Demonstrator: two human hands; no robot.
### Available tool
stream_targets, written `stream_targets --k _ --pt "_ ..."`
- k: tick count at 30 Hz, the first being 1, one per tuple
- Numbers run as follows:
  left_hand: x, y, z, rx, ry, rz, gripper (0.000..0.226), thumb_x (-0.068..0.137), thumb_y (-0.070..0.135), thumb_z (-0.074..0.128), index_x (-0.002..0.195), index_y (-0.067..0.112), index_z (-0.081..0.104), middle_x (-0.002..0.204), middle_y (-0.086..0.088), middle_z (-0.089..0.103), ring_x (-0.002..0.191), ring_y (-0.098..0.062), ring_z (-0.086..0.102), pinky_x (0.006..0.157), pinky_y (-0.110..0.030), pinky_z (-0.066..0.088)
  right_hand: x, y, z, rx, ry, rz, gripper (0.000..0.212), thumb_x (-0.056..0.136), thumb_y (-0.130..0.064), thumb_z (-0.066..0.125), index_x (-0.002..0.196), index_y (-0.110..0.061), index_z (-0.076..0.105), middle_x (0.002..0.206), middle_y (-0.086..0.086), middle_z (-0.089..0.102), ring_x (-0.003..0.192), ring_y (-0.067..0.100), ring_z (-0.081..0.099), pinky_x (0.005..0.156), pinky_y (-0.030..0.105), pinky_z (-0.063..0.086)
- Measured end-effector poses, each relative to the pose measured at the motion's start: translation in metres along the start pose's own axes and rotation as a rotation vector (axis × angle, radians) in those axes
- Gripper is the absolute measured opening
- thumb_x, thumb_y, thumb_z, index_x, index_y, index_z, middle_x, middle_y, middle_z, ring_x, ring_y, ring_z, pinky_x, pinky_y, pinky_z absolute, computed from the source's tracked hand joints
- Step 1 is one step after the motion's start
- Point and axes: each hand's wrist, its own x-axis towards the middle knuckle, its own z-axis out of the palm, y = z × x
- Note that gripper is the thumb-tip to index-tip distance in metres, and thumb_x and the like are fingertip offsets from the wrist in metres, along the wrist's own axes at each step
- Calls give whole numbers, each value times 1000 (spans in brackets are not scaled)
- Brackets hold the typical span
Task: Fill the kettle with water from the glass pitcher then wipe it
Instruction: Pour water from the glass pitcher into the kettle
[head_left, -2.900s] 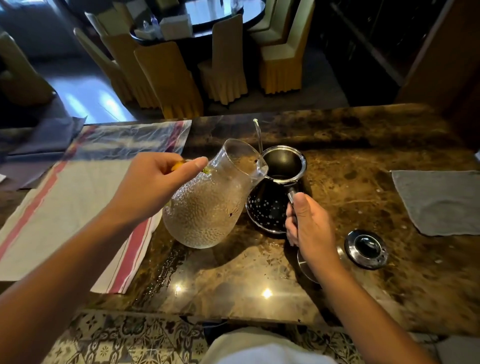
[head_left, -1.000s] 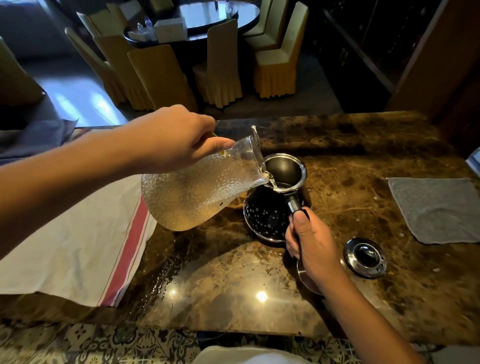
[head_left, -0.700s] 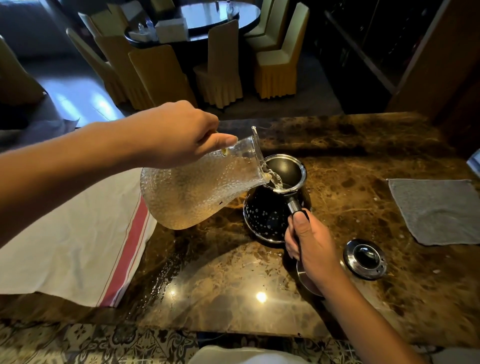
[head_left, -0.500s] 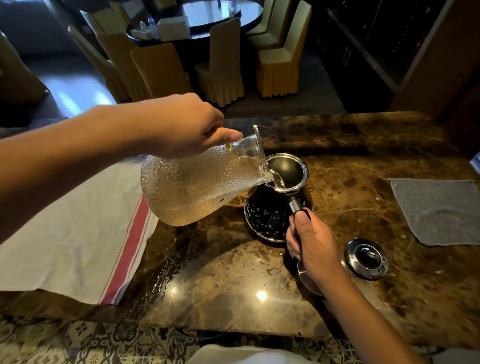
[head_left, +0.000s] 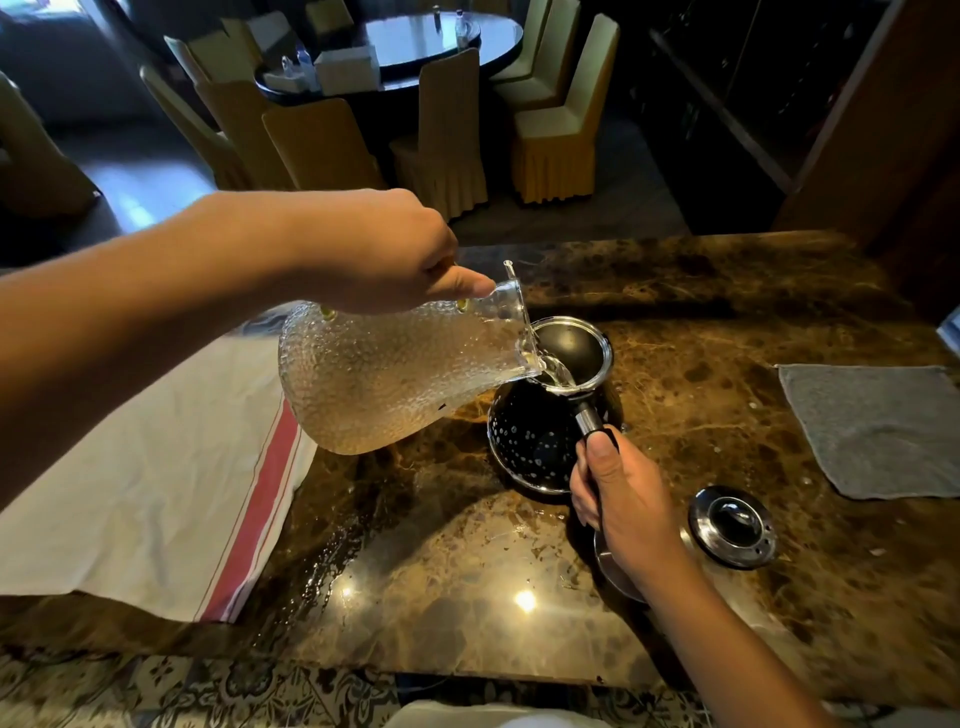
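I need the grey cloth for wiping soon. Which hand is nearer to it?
Right. The right hand grips the kettle handle, left of the grey cloth; the left hand holds the pitcher farther left.

A single head view looks forward and down from above the near edge of the marble counter (head_left: 701, 322); it sits close, both forearms entering from the bottom corners; the wide lens bends the edges; beyond the counter the dim dining chairs (head_left: 441, 130) recede, perhaps around a round table.
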Motion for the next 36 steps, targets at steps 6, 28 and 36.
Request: stream_targets --k 6,28,36 --pt "1 1 -4 2 -51 8 79 64 86 21 81 18 58 73 -4 63 66 -18 62 65 -34 52 0 2 0 3 1 -10 85 85 -85 49 81 0 47 53 -1 45 50 22 39 50 34 33" --pt "6 8 -11 49 -92 -11 77 63 83 19 80 18 56 74 -5 62 66 -19 61 64 -34 49 3 7 -2 36 -27 -11 73 87 -82 51 78 -9 48 53 0 45 49 17 38 48 30 32" --pt "6 6 -11 48 -91 1 75 65 83 20 80 19 56 75 -5 63 68 -19 63 70 -38 57 2 6 -2 37 -32 -15 70 87 -82 50 78 -12 49 53 0 44 48 18 38 47 31 31"
